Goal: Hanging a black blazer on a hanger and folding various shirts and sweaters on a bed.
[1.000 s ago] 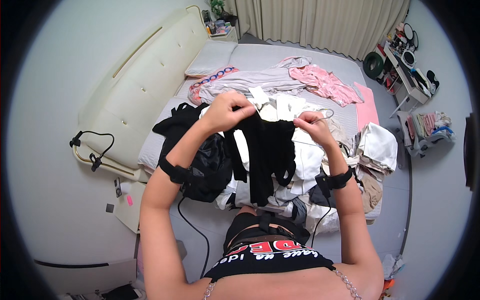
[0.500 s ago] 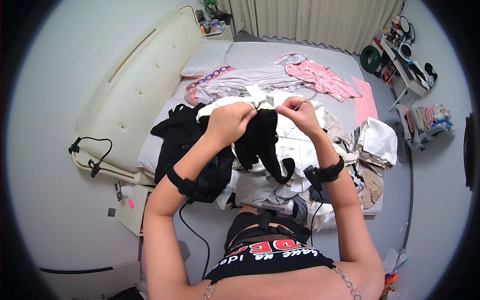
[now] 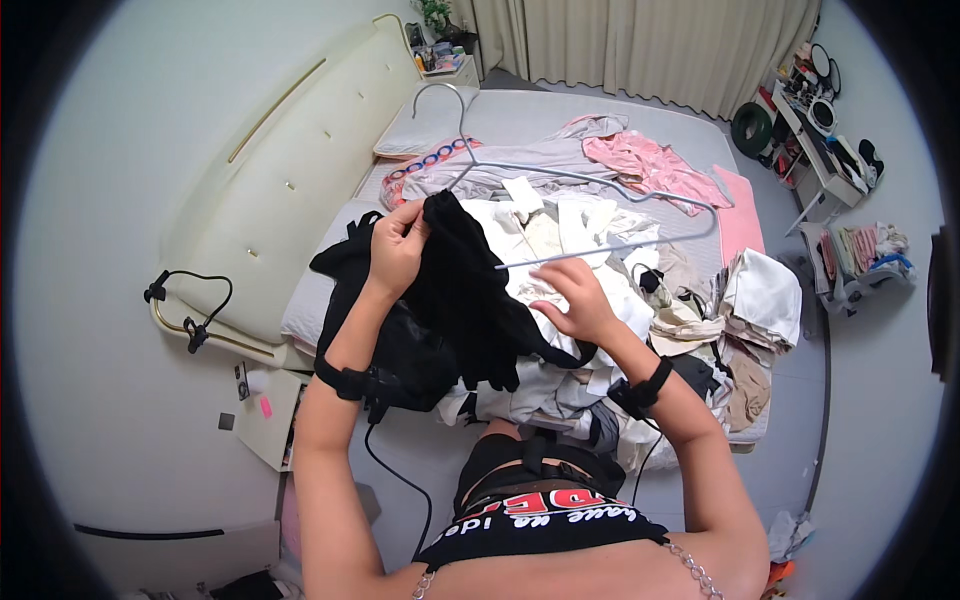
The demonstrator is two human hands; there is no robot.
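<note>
In the upper middle, my left hand [image 3: 398, 250] is closed in a pinch on the top edge of a black garment [image 3: 460, 300]. The cloth hangs down over the bed, and its exact kind is unclear. A grey wire hanger [image 3: 600, 250] is partly inside or behind this garment, its hook up and its right end bare. My right hand [image 3: 578, 300] is just below the hanger's lower bar, fingers apart and holding nothing. Behind my left forearm lies more black clothing [image 3: 345, 265]. White clothes [image 3: 620, 285] are heaped beneath both hands.
Pink clothing [image 3: 650, 165] and a grey garment [image 3: 540, 155] lie farther back on the bed [image 3: 690, 120]. Folded white cloth [image 3: 760, 300] is stacked on the right. A padded headboard [image 3: 290, 150] borders the left side. Cables run from bands on both forearms.
My right hand has let go of the black garment and opened. The left hand has moved left with the garment, and the hanger now shows plainly above the clothes.
</note>
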